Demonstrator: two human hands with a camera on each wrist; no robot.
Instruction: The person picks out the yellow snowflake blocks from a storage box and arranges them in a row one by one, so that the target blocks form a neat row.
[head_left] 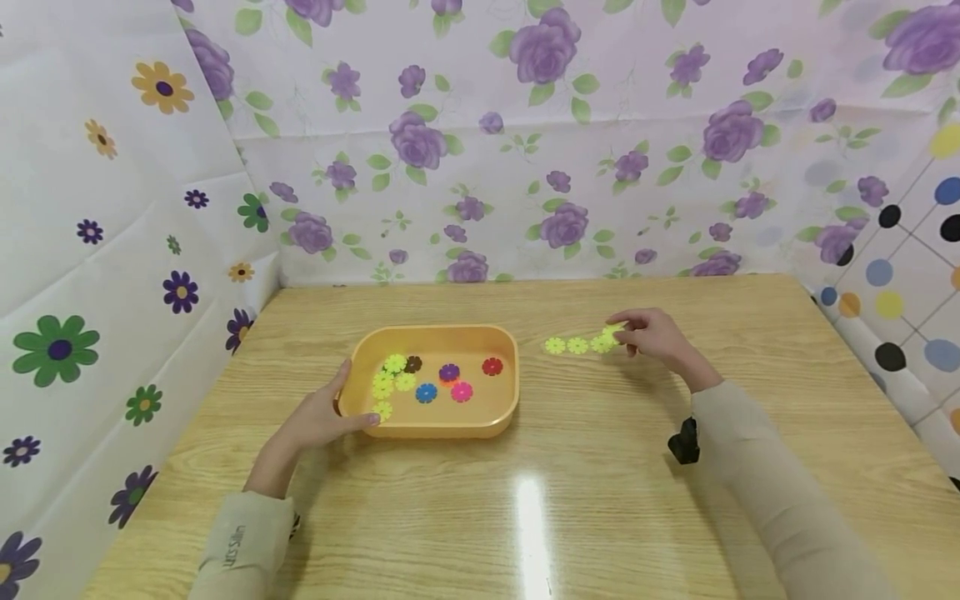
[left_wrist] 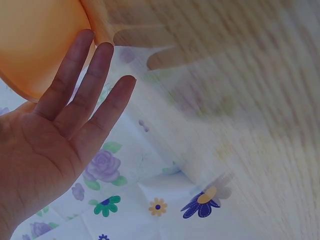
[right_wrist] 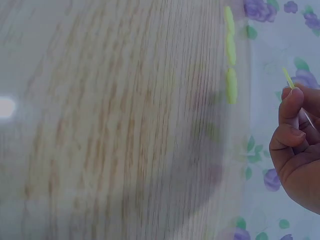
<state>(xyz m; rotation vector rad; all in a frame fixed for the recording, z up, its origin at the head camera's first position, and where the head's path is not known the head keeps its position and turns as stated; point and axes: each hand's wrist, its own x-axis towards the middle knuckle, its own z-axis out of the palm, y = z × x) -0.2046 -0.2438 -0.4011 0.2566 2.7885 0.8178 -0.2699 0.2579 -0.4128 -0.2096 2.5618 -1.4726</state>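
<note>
One yellow flower disc is pinched between the thumb and fingers of the right hand, tilted and apart, just above the right end of a row of three yellow discs. The row is laid left to right on the table, nearer this hand. The orange tray is touched by the left hand, fingers straight and spread. Much of the pinched disc is hidden; contact between the row's pieces cannot be judged with certainty.
</note>
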